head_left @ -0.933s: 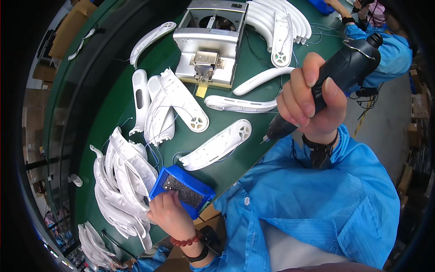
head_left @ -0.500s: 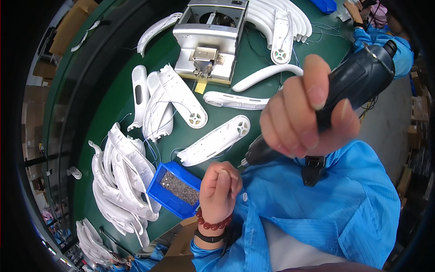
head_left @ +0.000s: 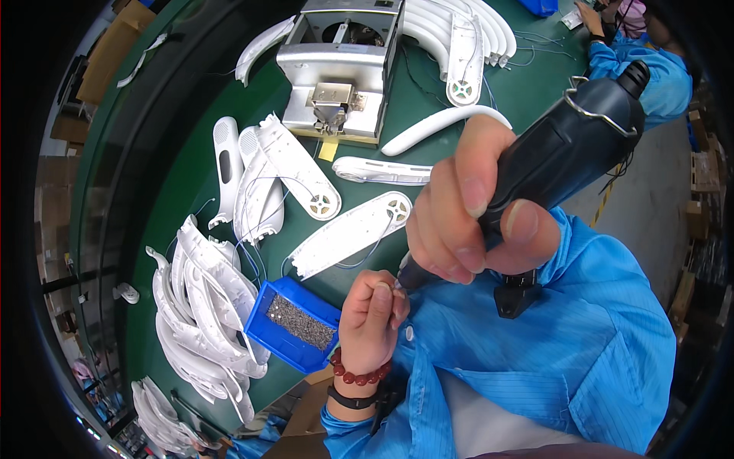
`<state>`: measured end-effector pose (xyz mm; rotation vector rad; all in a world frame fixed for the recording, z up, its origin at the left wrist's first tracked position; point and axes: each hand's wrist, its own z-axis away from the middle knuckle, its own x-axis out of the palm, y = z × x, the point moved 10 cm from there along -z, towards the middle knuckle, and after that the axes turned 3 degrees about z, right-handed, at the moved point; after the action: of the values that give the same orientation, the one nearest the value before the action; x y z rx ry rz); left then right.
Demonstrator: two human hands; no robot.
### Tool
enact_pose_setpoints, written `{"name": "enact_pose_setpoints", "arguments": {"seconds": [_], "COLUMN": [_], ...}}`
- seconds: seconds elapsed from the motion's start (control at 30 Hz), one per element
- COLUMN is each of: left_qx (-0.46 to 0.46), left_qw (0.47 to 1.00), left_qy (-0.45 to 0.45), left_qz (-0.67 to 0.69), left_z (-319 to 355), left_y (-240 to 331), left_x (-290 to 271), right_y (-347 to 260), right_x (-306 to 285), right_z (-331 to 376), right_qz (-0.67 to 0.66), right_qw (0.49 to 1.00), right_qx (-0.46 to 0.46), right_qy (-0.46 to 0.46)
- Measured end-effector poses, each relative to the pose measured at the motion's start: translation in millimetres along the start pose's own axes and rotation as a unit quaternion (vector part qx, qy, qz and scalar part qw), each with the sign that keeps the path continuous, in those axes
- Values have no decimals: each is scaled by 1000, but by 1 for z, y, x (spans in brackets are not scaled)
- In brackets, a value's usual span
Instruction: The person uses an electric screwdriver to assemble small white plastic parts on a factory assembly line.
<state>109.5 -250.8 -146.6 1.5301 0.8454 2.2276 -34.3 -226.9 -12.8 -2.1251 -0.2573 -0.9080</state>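
Note:
My right hand [head_left: 466, 218] is wrapped round a black electric screwdriver [head_left: 569, 149], its tip slanting down to the left. That tip meets the fingers of my left hand [head_left: 371, 310], which are closed in a pinch. Whatever they hold is too small or hidden to name. Just left of this hand stands a blue bin [head_left: 279, 348] with a heap of tiny grey metal pieces, perhaps screws. Beyond the two hands a white curved plastic shell [head_left: 348, 233] lies with its inside up, a round slotted end at its right and a thin wire attached.
A metal fixture [head_left: 332, 73] stands at the back of the green table [head_left: 191, 168]. White shells lie in a heap [head_left: 202, 314] at the left, others [head_left: 451, 46] in a row at the back right. Far right, a co-worker's blue sleeve [head_left: 650, 76] shows.
My right hand has brought the screwdriver left and down, so its tip now reaches my left fingertips. My left hand has barely moved. The table's things appear shifted slightly left.

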Motion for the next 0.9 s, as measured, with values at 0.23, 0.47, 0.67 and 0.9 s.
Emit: {"name": "enact_pose_setpoints", "arguments": {"seconds": [0.23, 0.47, 0.67, 0.9], "left_qx": [-8, -12, -20, -115], "left_qw": [999, 998, 996, 978], "left_qy": [-1, -14, -24, -66], "left_qz": [-31, -68, -85, -160], "left_z": [-1, -3, -2, -4], "left_y": [1, 0, -1, 3], "left_x": [2, 3, 5, 14], "right_y": [-4, -5, -1, -4], "right_x": [-2, -2, -6, -6], "right_z": [-1, -1, -1, -4], "right_qz": [6, 12, 4, -43], "right_qw": [1000, 1000, 1000, 999], "right_qx": [-9, -4, 9, 21], "right_qy": [2, -7, -9, -16]}}
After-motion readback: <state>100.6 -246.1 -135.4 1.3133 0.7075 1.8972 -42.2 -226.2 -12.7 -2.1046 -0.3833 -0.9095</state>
